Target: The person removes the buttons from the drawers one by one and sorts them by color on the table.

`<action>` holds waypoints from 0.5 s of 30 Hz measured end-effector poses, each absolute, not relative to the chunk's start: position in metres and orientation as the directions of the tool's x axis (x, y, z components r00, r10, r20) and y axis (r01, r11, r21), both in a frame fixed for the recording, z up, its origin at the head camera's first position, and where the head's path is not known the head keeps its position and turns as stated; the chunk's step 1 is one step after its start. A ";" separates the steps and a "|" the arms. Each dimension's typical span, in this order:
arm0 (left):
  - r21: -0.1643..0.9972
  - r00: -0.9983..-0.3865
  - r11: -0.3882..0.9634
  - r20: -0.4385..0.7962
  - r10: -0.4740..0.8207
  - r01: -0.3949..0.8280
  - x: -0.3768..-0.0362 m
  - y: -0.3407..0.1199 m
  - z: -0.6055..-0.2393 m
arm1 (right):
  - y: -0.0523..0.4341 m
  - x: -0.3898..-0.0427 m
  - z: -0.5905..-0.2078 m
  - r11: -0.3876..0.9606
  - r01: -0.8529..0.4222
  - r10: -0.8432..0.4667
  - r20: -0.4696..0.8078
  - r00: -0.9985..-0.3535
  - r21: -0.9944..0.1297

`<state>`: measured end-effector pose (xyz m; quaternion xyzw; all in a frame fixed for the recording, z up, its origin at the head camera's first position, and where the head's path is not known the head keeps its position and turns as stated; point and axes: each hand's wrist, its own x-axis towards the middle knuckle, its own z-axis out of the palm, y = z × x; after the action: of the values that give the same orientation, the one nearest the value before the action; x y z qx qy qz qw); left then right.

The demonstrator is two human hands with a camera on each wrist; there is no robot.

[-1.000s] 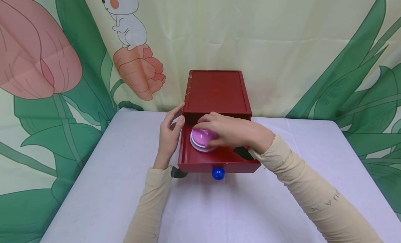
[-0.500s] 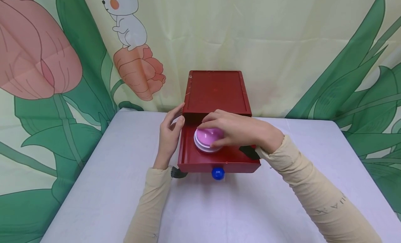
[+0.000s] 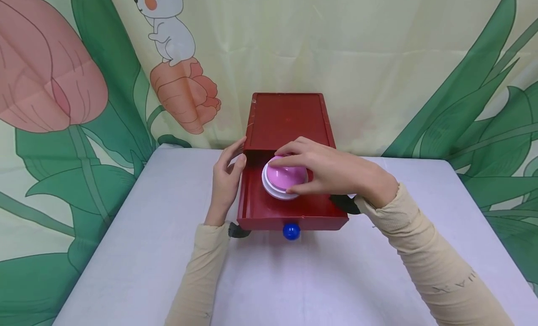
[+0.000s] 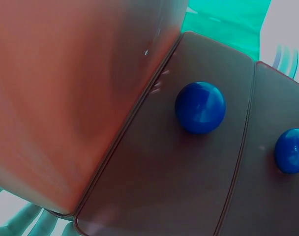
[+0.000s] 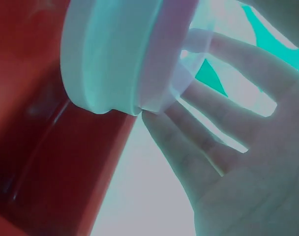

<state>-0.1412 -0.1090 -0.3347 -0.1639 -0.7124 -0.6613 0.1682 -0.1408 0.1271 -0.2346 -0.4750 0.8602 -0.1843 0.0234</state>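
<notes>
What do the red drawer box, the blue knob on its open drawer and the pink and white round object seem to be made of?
Red drawer box: probably plastic, satin finish; soft reflections, moulded-looking rim.
Blue knob: glossy, likely plastic; bright highlights, though painted wood is possible.
Pink and white round object: apparently hard plastic, smooth and shiny; small bright reflections.

head cam bright, little shine on the pink top [image 3: 285, 178] by the right fingers [image 3: 296, 161], wrist cams kinda teal, whites washed out behind those fingers
</notes>
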 end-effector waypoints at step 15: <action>0.879 -0.881 0.059 0.473 0.008 0.473 -0.143 -0.109 -0.336 | 0.155 -0.132 -0.232 0.445 -0.838 -0.799 0.282 -0.531 -0.316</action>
<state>-0.1433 -0.1089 -0.3364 -0.1704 -0.7064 -0.6644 0.1748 -0.1318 0.1548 -0.2320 -0.4821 0.8489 -0.2118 -0.0456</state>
